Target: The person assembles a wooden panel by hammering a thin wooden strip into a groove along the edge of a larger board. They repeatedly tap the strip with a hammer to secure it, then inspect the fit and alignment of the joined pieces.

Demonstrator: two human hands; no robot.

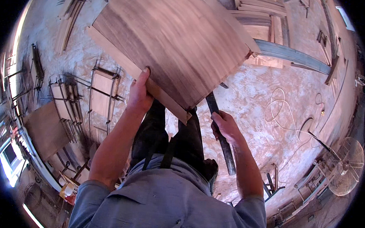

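Note:
A large wooden panel (173, 44) with brown grain is tilted in front of me. Lighter wooden strips (166, 102) run along its left and right edges. My left hand (140, 94) grips the left strip near its lower end, thumb on top and fingers hidden beneath. To the right of the panel's near corner, my right hand (226, 126) is wrapped round a long dark bar (228, 156). The bar's upper end passes behind the panel edge, so I cannot tell what it is part of. A small dark end (223, 85) pokes out beside that edge.
Clamped wooden panels (104, 90) stand on the left, near a broad brown board (46, 130). Stacked timber (262, 15) lies at the far right, by a grey metal beam (293, 53). A pale cable (286, 106) loops across the floor toward a caged fan (345, 166).

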